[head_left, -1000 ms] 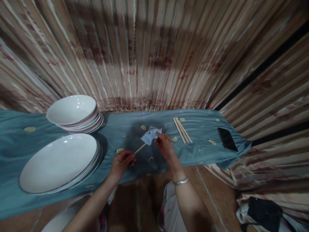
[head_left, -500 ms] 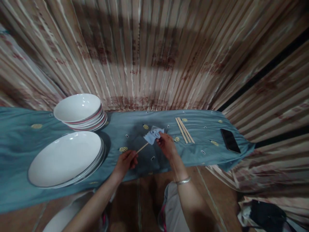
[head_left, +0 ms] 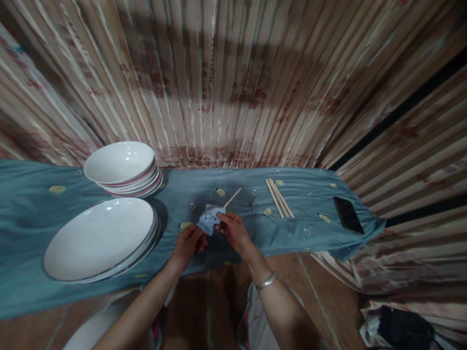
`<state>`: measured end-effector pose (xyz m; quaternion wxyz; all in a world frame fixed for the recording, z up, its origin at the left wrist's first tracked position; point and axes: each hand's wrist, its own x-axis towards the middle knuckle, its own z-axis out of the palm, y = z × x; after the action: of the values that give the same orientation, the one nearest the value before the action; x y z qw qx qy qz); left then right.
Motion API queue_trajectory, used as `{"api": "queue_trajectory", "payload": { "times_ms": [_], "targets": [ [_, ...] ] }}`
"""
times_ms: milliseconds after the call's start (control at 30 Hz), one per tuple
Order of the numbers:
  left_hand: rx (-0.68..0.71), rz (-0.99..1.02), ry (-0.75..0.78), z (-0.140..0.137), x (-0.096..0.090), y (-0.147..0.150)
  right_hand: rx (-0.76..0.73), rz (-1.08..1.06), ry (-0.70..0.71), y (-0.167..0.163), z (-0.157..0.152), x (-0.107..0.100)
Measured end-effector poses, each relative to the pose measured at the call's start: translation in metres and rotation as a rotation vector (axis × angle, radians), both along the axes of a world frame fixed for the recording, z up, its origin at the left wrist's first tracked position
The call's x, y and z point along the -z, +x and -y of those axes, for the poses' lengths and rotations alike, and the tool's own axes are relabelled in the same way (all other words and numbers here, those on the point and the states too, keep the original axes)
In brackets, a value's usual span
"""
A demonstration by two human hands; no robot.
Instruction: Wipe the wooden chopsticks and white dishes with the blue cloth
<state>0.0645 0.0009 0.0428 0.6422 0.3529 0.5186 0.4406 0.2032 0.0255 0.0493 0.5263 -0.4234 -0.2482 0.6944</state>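
Observation:
My right hand (head_left: 233, 231) is closed on a small light-blue cloth (head_left: 209, 219), which wraps round a wooden chopstick (head_left: 232, 197). The chopstick's bare end sticks out up and to the right of the cloth. My left hand (head_left: 189, 243) pinches the chopstick's near end right beside the cloth; that end is hidden by fingers and cloth. Several more chopsticks (head_left: 279, 198) lie together on the blue-green tablecloth (head_left: 241, 253), to the right of my hands.
To the left stand a stack of white bowls (head_left: 120, 163) and, nearer me, a stack of large white oval plates (head_left: 98, 240). A black phone (head_left: 348, 215) lies near the table's right end. Behind the table hangs a striped curtain (head_left: 226, 97).
My right hand has slid the cloth down and left along the chopstick to my left hand. The far part of the chopstick now shows bare. My left hand has barely moved.

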Motion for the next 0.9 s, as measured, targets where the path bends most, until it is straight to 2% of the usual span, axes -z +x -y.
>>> {"api": "queue_trajectory", "payload": {
  "times_ms": [200,467,900],
  "targets": [
    [-0.033,0.016,-0.013,0.0,-0.003,-0.002,0.025,-0.01,-0.01,0.005,-0.003,-0.002],
    [0.039,-0.013,0.021,0.002,-0.004,-0.001,0.03,0.022,0.013,0.016,-0.007,-0.004],
    [0.105,-0.04,0.012,0.006,0.0,-0.001,0.234,0.003,0.084,0.062,-0.02,-0.016]
  ]
}}
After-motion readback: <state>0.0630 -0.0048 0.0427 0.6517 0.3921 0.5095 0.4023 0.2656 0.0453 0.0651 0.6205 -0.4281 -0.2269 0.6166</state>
